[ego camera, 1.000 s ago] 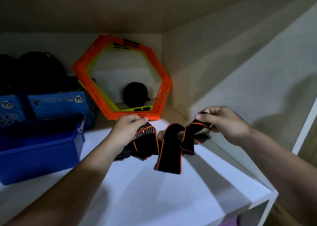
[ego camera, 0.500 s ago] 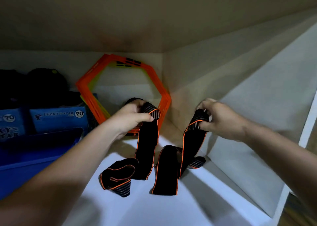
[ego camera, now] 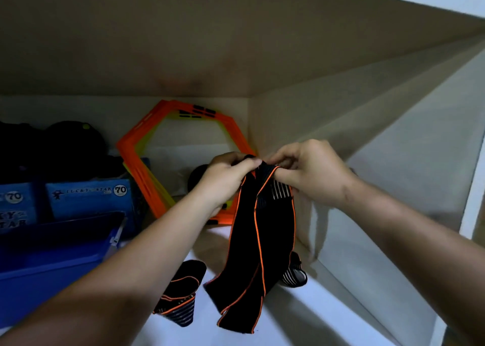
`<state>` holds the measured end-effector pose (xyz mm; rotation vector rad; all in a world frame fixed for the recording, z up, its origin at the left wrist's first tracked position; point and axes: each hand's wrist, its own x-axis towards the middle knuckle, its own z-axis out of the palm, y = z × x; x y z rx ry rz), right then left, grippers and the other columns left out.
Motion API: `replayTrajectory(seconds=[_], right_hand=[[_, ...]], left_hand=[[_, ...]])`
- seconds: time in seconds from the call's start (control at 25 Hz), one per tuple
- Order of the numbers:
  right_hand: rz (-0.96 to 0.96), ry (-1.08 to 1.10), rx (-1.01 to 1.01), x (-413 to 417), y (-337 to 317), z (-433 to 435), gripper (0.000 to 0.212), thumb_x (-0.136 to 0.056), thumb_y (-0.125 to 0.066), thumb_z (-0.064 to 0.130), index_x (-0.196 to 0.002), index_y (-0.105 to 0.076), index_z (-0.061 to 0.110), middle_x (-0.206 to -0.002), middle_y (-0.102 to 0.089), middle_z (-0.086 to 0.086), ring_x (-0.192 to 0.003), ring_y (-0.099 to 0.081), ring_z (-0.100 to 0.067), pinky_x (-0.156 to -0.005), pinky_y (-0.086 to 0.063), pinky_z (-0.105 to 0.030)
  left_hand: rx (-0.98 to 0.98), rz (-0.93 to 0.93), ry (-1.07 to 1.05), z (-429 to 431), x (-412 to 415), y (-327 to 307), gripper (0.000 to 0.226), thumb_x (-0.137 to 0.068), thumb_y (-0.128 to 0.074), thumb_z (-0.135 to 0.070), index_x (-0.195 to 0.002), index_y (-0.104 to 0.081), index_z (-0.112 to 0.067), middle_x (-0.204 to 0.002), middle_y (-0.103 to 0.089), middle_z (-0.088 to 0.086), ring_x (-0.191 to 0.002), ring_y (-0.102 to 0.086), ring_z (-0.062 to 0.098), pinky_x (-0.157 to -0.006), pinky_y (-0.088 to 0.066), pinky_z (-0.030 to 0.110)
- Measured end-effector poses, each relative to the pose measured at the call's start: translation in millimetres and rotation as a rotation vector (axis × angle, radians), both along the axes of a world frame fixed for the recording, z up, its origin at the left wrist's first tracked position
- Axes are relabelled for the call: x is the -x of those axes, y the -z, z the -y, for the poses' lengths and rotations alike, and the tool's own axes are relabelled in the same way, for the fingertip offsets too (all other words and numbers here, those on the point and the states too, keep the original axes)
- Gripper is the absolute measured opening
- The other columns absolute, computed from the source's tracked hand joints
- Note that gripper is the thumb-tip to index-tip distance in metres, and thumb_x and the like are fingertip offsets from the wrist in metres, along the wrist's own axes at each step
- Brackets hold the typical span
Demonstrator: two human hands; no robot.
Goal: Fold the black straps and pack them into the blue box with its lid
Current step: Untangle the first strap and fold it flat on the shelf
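Observation:
A black strap with orange edging (ego camera: 262, 240) hangs doubled from both my hands above the white shelf (ego camera: 301, 316). My left hand (ego camera: 225, 177) and my right hand (ego camera: 309, 172) pinch its top ends together, touching each other. The strap's lower loop rests on the shelf. A second folded piece of black strap (ego camera: 183, 290) lies on the shelf under my left forearm, and a striped end (ego camera: 295, 273) shows behind the hanging strap. The open blue box (ego camera: 52, 256) stands at the left; its lid is not seen.
Orange and yellow hexagon frames (ego camera: 147, 172) lean against the back wall, with a black round item (ego camera: 196, 180) behind them. Blue cartons marked 70 (ego camera: 86, 198) with dark objects on top stand at the back left. The shelf's side wall rises close on the right.
My hands have come together from about a strap's width apart and risen, bringing the two strap ends into one pinch. The strap now hangs doubled instead of spread in a W.

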<state>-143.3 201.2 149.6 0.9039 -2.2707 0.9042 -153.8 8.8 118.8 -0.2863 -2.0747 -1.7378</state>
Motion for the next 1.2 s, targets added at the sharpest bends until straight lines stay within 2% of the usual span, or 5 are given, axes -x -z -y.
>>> replayTrajectory(seconds=[0.24,0.48,0.64,1.0,1.2], right_hand=[[-0.27,0.247,-0.065,4.1,-9.6,4.5,0.031,-0.076,-0.071,0.041,-0.069,-0.059,0.014,-0.063,-0.066,-0.001,-0.064,-0.064,-0.023,-0.059,-0.054,-0.037],[-0.197,0.2,-0.021,6.6,-25.9,4.8,0.02,-0.074,-0.067,0.033,-0.076,-0.062,0.013,-0.068,-0.066,-0.003,-0.07,-0.066,-0.026,-0.059,-0.055,-0.038],[-0.232,0.283,-0.011,15.1,-41.6,14.4,0.026,-0.072,-0.069,0.035,-0.065,-0.054,0.016,-0.061,-0.057,0.003,-0.068,-0.061,-0.025,-0.057,-0.044,-0.031],[-0.06,-0.006,0.157,16.5,-83.1,13.8,0.018,-0.076,-0.081,0.024,-0.075,-0.069,0.012,-0.046,-0.064,0.003,-0.04,-0.06,-0.009,-0.039,-0.042,-0.019],[-0.164,0.04,0.205,13.5,-91.0,20.2,0.019,-0.077,-0.077,0.024,-0.065,-0.064,0.017,-0.055,-0.069,-0.01,-0.043,-0.067,-0.023,-0.041,-0.054,-0.031]], left_hand=[[-0.007,-0.05,0.088,-15.2,-12.7,-15.3,0.025,-0.08,-0.074,-0.041,-0.083,-0.079,-0.017,-0.078,-0.074,0.006,-0.076,-0.069,0.021,-0.086,-0.056,0.051],[0.212,-0.2,0.218,-17.3,-25.7,-25.7,0.011,-0.09,-0.07,-0.016,-0.099,-0.076,-0.02,-0.086,-0.076,-0.009,-0.082,-0.068,0.0,-0.077,-0.049,0.017],[0.424,-0.298,0.094,-19.8,-15.8,-26.4,0.056,-0.074,-0.067,-0.01,-0.128,-0.056,-0.021,-0.109,-0.071,-0.001,-0.1,-0.067,0.01,-0.088,-0.054,0.031],[-0.003,-0.367,-0.025,-32.1,-1.9,-63.1,0.041,-0.076,-0.045,-0.009,-0.105,-0.071,-0.021,-0.101,-0.075,0.003,-0.098,-0.069,0.017,-0.089,-0.052,0.03],[-0.439,0.062,0.746,-17.1,-4.5,-46.4,0.038,-0.077,-0.061,-0.027,-0.107,-0.076,-0.01,-0.106,-0.076,0.017,-0.103,-0.071,0.03,-0.105,-0.047,0.047]])
